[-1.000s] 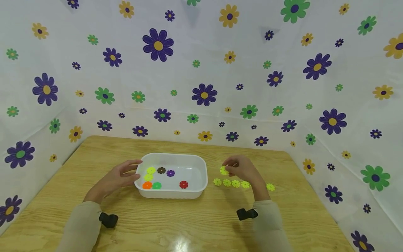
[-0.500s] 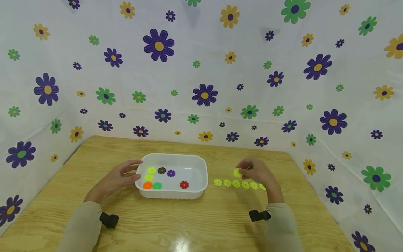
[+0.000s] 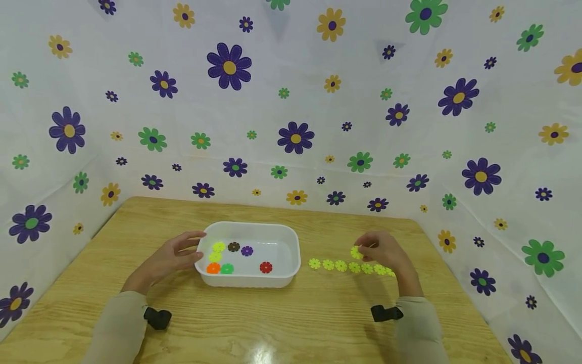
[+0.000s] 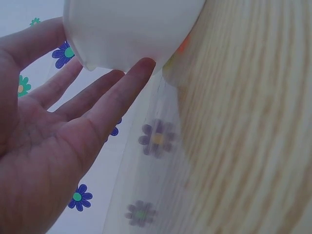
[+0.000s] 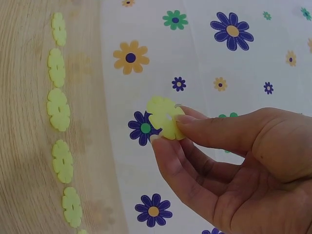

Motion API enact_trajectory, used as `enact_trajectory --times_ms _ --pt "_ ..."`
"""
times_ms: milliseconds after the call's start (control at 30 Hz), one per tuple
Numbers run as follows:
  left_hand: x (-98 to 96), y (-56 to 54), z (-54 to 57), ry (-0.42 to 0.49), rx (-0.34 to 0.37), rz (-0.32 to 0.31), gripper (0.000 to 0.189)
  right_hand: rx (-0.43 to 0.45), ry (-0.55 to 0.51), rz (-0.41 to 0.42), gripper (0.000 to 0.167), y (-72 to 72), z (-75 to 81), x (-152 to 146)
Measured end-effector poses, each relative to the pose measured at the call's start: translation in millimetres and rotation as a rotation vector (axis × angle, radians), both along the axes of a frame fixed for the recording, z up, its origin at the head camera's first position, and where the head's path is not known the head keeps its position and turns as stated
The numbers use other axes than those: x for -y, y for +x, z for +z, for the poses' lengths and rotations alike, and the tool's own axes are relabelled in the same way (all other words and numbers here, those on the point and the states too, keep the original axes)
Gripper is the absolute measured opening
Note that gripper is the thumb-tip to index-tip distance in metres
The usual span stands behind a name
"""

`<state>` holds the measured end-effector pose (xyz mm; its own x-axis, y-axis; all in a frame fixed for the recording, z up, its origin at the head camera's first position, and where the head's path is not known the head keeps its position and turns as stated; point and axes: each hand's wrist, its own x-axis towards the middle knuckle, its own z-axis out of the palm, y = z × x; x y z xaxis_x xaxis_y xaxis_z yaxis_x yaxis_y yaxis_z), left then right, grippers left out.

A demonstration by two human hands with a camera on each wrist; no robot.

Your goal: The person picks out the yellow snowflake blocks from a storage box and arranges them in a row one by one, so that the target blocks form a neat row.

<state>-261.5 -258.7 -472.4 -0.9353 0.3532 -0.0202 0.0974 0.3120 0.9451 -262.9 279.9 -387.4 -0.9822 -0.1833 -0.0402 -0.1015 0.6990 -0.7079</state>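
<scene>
My right hand (image 3: 385,253) pinches a yellow snowflake building disc (image 3: 356,252) between thumb and fingertips; the right wrist view shows the slotted disc (image 5: 165,106) held upright. Just in front of it runs a row of matching yellow discs (image 3: 340,266), its right end partly covered by the hand in the head view. With fingers extended, my left hand (image 3: 173,257) touches the left end of a white plastic tray (image 3: 254,281). Inside the tray lie two yellow discs (image 3: 219,247), an orange disc (image 3: 213,268), a green disc (image 3: 227,269), a brown disc (image 3: 234,246), a purple disc (image 3: 247,251) and a red disc (image 3: 265,267).
The wooden table (image 3: 254,323) reaches to a white flower-printed cloth (image 3: 273,65) hung behind it and along both sides. Black wrist cameras sit on both sleeves, such as the right wrist camera (image 3: 385,313).
My right hand has moved to the right along the row, still pinching its yellow disc, and more of the row shows. My left hand and the tray stay in place.
</scene>
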Motion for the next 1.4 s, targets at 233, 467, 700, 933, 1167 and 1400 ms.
enact_trajectory --times_ms 233,467,700,933,1167,1400 --pt "1.3 0.5 -1.4 0.003 0.003 0.001 0.065 -0.009 0.007 0.001 0.017 0.3 -1.3 -3" --pt "1.4 1.1 -1.2 -0.008 0.002 0.007 0.065 0.008 0.026 -0.032 0.017 -0.9 -4.6 -6" --pt "0.8 2.3 0.0 -0.019 -0.002 0.013 0.065 0.023 0.023 -0.049 0.017 -3.3 -8.9 -12" --pt "0.4 1.8 1.2 -0.026 -0.005 0.01 0.066 0.03 0.024 -0.063 0.018 -0.4 -8.2 -18" --pt "-1.4 0.8 3.2 -0.045 -0.001 0.008 0.066 0.035 0.04 -0.084 0.021 1.7 -9.9 -37" --pt "-1.3 1.7 3.9 -0.042 -0.002 0.008 0.065 0.045 0.014 -0.101 0.024 5.5 -10.5 -58"
